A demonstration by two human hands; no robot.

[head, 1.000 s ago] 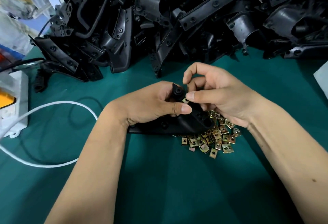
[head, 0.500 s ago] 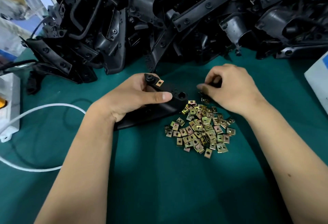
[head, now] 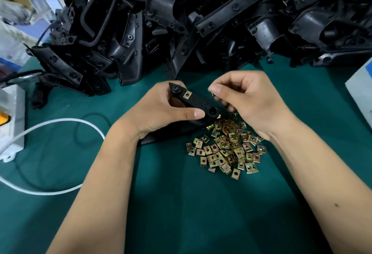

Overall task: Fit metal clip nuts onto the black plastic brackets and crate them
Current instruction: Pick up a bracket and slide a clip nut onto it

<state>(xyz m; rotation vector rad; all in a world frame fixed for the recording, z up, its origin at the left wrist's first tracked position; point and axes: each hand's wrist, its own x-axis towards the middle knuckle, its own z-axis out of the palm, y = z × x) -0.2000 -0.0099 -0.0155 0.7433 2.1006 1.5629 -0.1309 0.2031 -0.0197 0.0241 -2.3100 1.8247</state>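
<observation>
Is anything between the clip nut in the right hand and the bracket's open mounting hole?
Nothing visible. The right hand pinches a clip nut just above the bracket; the hole beside the left thumb is uncovered.

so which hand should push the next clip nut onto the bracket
Probably the right hand: it pinches a small clip nut beside the bracket. The left hand grips the bracket, which already carries one fitted nut.
</observation>
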